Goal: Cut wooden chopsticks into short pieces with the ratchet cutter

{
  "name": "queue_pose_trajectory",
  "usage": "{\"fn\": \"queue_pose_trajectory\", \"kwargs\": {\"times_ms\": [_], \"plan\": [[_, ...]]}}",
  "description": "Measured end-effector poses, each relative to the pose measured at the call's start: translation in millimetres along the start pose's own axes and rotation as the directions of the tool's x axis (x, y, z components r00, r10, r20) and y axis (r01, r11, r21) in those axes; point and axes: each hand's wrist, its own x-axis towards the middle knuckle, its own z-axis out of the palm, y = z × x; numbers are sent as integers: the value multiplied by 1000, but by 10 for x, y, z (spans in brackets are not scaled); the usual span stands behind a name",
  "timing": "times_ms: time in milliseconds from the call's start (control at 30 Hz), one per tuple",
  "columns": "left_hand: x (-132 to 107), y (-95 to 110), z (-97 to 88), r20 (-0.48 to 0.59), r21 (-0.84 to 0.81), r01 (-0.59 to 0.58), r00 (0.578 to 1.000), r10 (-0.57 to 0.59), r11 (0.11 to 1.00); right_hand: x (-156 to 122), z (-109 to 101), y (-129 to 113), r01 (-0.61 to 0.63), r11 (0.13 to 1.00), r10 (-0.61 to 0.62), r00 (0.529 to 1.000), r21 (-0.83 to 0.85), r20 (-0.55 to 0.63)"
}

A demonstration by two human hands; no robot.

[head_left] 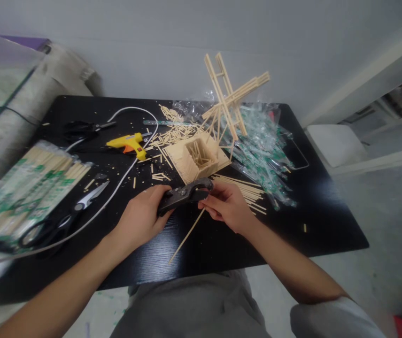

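Note:
My left hand is closed round the handles of dark pruning shears, whose curved jaws point right. At the jaws, my right hand pinches a thin wooden stick that slants down toward the table's front edge. The fingers hide the stick's upper end, so I cannot tell whether it lies between the blades. Just beyond the shears stands a small stick-built model, with a square base, an open box holding short sticks, and crossed windmill-like blades.
A yellow glue gun and its white cable lie left of the model. Scissors and bagged sticks are further left. Loose sticks, cut pieces and plastic wrappers cover parts of the black table.

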Motion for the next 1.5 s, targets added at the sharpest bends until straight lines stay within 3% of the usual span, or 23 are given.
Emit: {"fn": "queue_pose_trajectory", "kwargs": {"times_ms": [500, 700, 800, 967, 1233, 1500], "plan": [[-17, 20, -28, 79, 38, 79, 994, -81, 996, -2, -1, -1, -2, 1000, 2, 1000, -6, -12], [18, 64, -25, 112, -171, 151, 985, -134, 974, -3, 1, 13, 8, 1000, -8, 1000, -5, -6], [37, 71, -27, 166, -376, 271, 961, -223, 886, -3, 0, 16, 4, 1000, -4, 1000, 1, 7], [44, 66, -33, 295, -645, 443, 896, -332, 623, -2, -15, 23, 46, 999, -45, 996, -13, 79], [51, 126, -39, 246, -688, 407, 909, -336, 600, 4, -3, 45, 53, 999, -51, 988, -8, 145], [56, 141, 3, 192, -677, 315, 948, -254, 665, 14, 25, 82, 19, 1000, -17, 981, -6, 195]]}}
